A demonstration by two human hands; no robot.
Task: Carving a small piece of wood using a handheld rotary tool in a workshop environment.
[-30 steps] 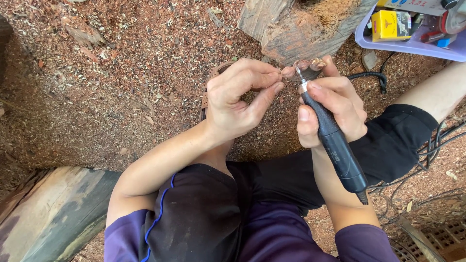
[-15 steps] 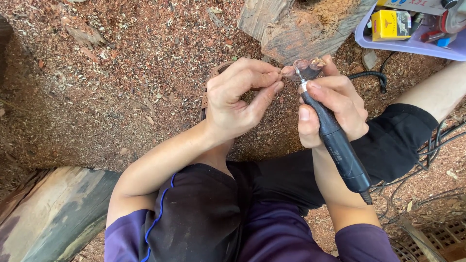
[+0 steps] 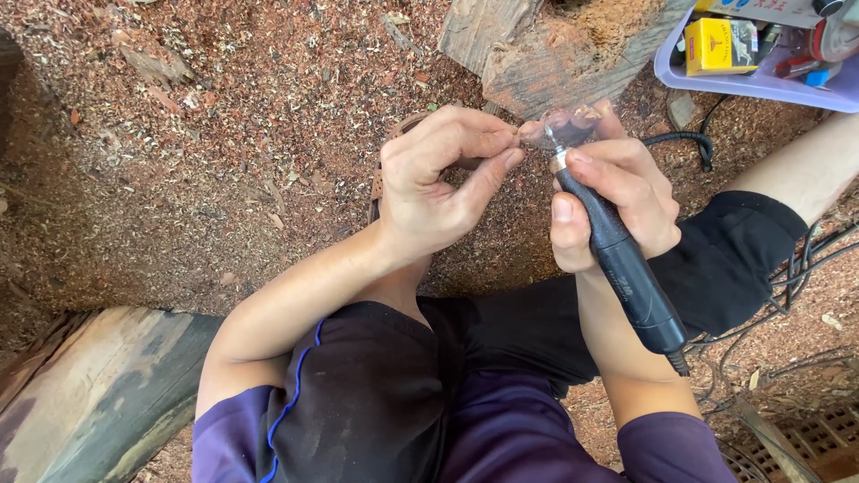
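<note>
Ground: sawdust and wood chips (image 3: 224,134) spread all around the split log (image 3: 546,54). Lavender plastic tray (image 3: 761,88) just right of the log, holding a yellow box (image 3: 718,45). Weathered plank (image 3: 98,394) well below-left of the log. Tangled dark cables (image 3: 796,286) below-right of it.

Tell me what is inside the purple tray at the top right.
The purple tray holds a yellow box, a red tool and a small blue piece. The frame edge cuts the tray off, so the rest of its contents cannot be seen.
</note>
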